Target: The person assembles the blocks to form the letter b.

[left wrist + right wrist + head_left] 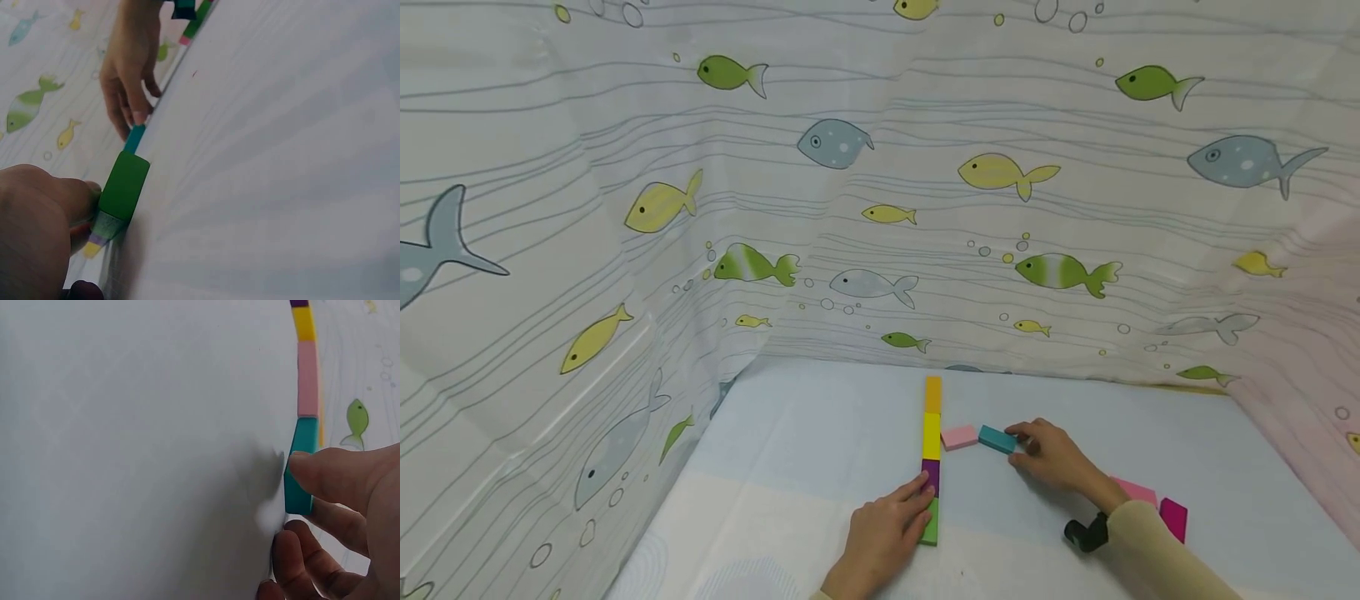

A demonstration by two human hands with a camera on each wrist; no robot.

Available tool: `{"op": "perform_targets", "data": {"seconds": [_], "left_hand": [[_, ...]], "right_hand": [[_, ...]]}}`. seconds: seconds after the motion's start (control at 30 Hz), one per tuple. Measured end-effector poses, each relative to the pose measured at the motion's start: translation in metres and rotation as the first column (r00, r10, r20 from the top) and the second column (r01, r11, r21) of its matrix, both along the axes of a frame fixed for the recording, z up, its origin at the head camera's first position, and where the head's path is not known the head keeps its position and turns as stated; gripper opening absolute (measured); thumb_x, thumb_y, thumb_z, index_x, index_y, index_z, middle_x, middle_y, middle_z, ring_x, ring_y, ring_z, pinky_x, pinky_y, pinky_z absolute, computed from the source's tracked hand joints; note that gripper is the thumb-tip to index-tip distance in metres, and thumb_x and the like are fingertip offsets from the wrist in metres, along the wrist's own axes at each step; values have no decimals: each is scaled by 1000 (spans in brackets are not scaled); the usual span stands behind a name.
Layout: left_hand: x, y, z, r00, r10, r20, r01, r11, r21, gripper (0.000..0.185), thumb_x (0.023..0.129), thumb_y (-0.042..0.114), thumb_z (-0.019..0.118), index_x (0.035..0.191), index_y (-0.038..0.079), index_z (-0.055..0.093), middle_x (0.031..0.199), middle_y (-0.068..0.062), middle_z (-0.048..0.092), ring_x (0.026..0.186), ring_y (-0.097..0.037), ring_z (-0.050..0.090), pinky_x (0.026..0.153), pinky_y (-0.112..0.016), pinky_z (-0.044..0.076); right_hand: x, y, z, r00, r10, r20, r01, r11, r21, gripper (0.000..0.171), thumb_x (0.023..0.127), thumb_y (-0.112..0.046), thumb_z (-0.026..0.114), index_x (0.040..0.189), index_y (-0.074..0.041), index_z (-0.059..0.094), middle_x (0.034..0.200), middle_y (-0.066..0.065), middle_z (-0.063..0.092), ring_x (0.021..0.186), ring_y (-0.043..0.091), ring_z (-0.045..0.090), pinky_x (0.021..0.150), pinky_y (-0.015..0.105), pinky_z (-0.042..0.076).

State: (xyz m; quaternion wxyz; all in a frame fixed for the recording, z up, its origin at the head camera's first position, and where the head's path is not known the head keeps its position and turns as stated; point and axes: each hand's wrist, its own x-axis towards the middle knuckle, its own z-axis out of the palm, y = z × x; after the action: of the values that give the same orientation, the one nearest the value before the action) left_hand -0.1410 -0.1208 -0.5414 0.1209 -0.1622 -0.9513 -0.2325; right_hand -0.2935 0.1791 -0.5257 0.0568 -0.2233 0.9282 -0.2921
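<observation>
A straight row of blocks lies on the pale cloth (805,450): orange (932,393), yellow (931,435), purple (930,475) and green (930,523). My left hand (917,500) rests its straight fingers against the left side of the purple and green blocks; a fingertip (87,190) touches the green block (125,185). To the right of the row lie a pink block (958,437) and a teal block (997,439), end to end. My right hand (1018,442) pinches the teal block's (300,450) right end, thumb (319,475) on one side and fingers curled at the other.
A light pink block (1138,492) and a magenta block (1173,518) lie beside my right forearm. A curtain printed with fish (880,208) walls in the surface at the back and on both sides. A dark band (1086,533) sits on the right wrist.
</observation>
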Motion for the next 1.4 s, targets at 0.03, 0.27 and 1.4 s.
{"op": "perform_targets", "data": {"seconds": [0.03, 0.27, 1.4], "left_hand": [[0, 0, 0, 1000, 1, 10, -1, 1000, 1, 35, 96, 34, 64, 130, 27, 66, 141, 10, 58, 107, -20, 69, 59, -24, 51], [2, 1, -1, 999, 6, 47, -5, 1000, -8, 35, 97, 35, 62, 131, 28, 65, 142, 12, 56, 110, -19, 68, 63, -25, 52], [1, 2, -1, 998, 20, 52, -20, 1000, -13, 37, 96, 36, 64, 132, 28, 64, 141, 11, 57, 112, -18, 67, 73, -33, 57]], "right_hand": [[0, 0, 0, 1000, -9, 8, 9, 1000, -2, 42, 86, -25, 78, 125, -17, 65, 103, -1, 61, 89, 13, 57, 75, 30, 50], [5, 9, 2, 1000, 0, 29, 0, 1000, -3, 42, 87, -27, 77, 125, -15, 65, 105, -1, 62, 91, 13, 57, 76, 33, 51], [43, 153, 22, 996, -50, 68, 41, 991, 126, 55, 83, -48, 76, 124, -14, 65, 115, 8, 61, 104, 27, 61, 81, 51, 54]]}}
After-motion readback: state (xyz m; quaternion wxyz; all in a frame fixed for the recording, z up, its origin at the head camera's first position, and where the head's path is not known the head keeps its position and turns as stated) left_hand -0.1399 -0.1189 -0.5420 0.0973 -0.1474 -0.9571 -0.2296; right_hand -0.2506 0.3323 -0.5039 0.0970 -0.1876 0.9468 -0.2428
